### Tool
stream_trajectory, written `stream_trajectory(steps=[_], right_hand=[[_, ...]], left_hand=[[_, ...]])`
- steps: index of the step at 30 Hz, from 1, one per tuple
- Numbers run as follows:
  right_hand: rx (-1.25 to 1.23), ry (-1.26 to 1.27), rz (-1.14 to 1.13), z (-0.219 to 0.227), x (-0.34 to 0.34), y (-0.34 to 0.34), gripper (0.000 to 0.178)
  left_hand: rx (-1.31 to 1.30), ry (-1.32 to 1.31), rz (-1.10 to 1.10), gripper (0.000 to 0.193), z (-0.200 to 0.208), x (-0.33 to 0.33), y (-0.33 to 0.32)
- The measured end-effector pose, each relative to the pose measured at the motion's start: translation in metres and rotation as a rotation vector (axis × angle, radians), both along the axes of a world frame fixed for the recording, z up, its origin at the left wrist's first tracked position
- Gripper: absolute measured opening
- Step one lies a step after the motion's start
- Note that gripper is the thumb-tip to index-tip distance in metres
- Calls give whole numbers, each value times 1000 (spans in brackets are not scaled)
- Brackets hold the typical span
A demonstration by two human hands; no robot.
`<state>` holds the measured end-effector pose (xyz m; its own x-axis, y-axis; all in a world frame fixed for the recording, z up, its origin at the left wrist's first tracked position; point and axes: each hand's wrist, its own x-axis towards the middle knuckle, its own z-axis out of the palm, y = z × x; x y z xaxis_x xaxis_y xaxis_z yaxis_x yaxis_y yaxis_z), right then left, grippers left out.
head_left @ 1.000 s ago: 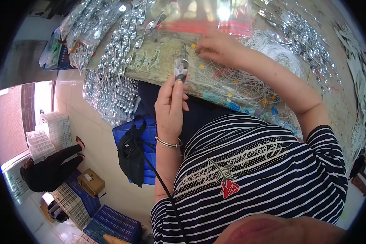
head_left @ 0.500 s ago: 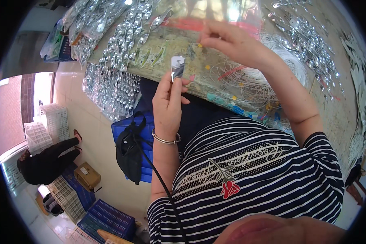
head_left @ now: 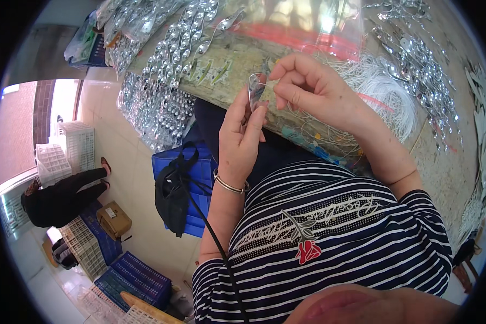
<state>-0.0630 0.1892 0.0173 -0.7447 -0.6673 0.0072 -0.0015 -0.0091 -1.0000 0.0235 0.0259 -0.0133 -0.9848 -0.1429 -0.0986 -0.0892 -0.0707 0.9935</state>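
Observation:
My left hand holds up a small, shiny silver spoon-shaped piece near the table's front edge, its thumb and fingers closed on the lower end. Beside its upper part is my right hand, with thumb and forefinger pinching a thin white string. The string reaches toward the top of the piece; whether it passes through a hole there is too small to tell. Behind the right wrist, a loose bundle of white strings spreads over the worn table.
Rows of shiny silver pieces cover the table's left side and hang over its edge. More lie at the far right. Green leaf-like strips and a clear red-banded bag are near. Crates and another person are at left.
My right hand has come down and left to the silver piece, holding the string's end. My left hand has shifted slightly right and turned the piece more edge-on.

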Motion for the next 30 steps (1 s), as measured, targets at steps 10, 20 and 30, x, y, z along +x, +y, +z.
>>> stream_trajectory(steps=[10,20,30], right_hand=[[30,74,-47,-4,0,1,20],[94,79,-57,0,2,3,20],[88,117,-53,-3,3,3,14]], left_hand=[[-101,78,-20,48,-1,1,2],[-122,36,-34,46,0,5,2],[-128,79,-100,49,-1,6,5]])
